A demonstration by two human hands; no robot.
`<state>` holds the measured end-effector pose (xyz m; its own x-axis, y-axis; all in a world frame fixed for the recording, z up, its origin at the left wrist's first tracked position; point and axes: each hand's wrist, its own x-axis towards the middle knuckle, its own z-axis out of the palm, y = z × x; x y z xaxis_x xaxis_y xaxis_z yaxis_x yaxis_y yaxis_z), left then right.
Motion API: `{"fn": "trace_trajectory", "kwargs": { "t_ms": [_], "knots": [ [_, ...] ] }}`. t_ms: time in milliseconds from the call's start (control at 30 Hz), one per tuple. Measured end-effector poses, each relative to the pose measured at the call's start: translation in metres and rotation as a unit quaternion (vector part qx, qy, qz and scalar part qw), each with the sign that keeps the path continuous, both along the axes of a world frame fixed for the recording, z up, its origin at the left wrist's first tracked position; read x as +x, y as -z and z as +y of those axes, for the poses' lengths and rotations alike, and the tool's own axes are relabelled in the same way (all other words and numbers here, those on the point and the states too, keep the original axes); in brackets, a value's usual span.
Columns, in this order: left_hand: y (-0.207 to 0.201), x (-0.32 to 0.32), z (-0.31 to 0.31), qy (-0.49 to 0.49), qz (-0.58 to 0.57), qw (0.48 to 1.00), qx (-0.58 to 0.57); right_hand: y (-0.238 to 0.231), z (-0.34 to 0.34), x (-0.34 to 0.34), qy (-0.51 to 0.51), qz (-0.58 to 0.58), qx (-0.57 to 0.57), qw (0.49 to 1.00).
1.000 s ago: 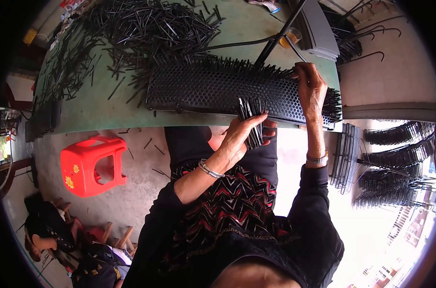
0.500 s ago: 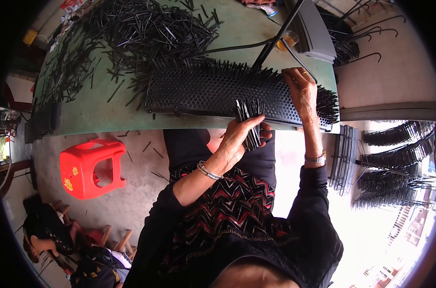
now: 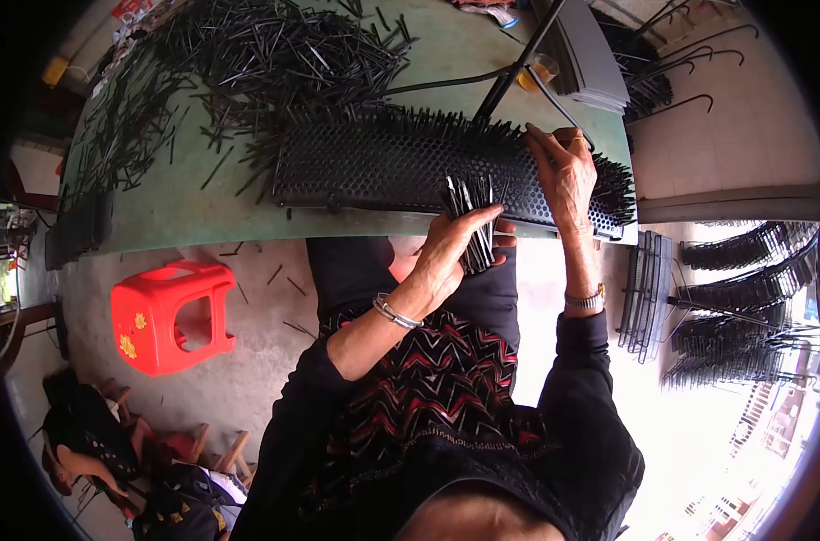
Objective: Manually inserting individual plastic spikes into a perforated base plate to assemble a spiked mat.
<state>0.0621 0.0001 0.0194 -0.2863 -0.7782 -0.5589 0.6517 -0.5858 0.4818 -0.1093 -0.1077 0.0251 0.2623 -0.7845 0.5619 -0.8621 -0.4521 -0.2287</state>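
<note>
One bunch of thin black strips (image 3: 467, 198) held in the left hand (image 3: 442, 257) at the near edge of the green table (image 3: 189, 216), some fingers hidden behind. Right hand (image 3: 568, 180) narrowed to a pinch at the far edge of a perforated black panel (image 3: 365, 171); cannot tell what, if anything, between the fingertips. Panel lengthwise along the table's near edge, margin tight at right, wider leftward. Loose heap (image 3: 284, 50) of glossy strips toward the far left corner, cut off above. Clear cup (image 3: 547, 66), partly hidden behind a forked rod (image 3: 500, 92).

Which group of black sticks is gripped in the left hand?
The bundle under the left hand's thumb; the large pile lies loose on the table.
</note>
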Motion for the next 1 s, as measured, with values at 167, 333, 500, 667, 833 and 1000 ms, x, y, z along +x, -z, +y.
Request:
{"fn": "trace_trajectory", "kwargs": {
  "t_ms": [167, 333, 500, 667, 833, 1000],
  "knots": [
    [-0.001, 0.0, 0.0, 0.01, -0.015, 1.0, -0.003, 0.0, -0.004, 0.008, 0.024, 0.022, -0.004, 0.999],
    [-0.003, 0.002, 0.001, 0.026, -0.028, 0.999, -0.002, 0.008, -0.005, 0.011, 0.006, -0.045, -0.054, 0.998],
    [0.001, 0.001, 0.001, 0.027, -0.023, 0.999, -0.007, 0.009, -0.009, 0.01, 0.013, -0.001, -0.062, 0.998],
    [-0.001, 0.0, -0.002, 0.035, -0.043, 0.998, -0.013, 0.003, -0.009, 0.01, 0.044, 0.026, -0.042, 0.998],
    [0.001, -0.002, -0.002, 0.026, -0.029, 0.999, -0.025, 0.005, -0.011, 0.009, 0.055, 0.034, -0.022, 0.998],
    [0.003, -0.005, -0.001, 0.025, -0.023, 0.999, -0.035, 0.004, -0.012, 0.008, 0.061, 0.034, -0.04, 0.997]
  ]
}}
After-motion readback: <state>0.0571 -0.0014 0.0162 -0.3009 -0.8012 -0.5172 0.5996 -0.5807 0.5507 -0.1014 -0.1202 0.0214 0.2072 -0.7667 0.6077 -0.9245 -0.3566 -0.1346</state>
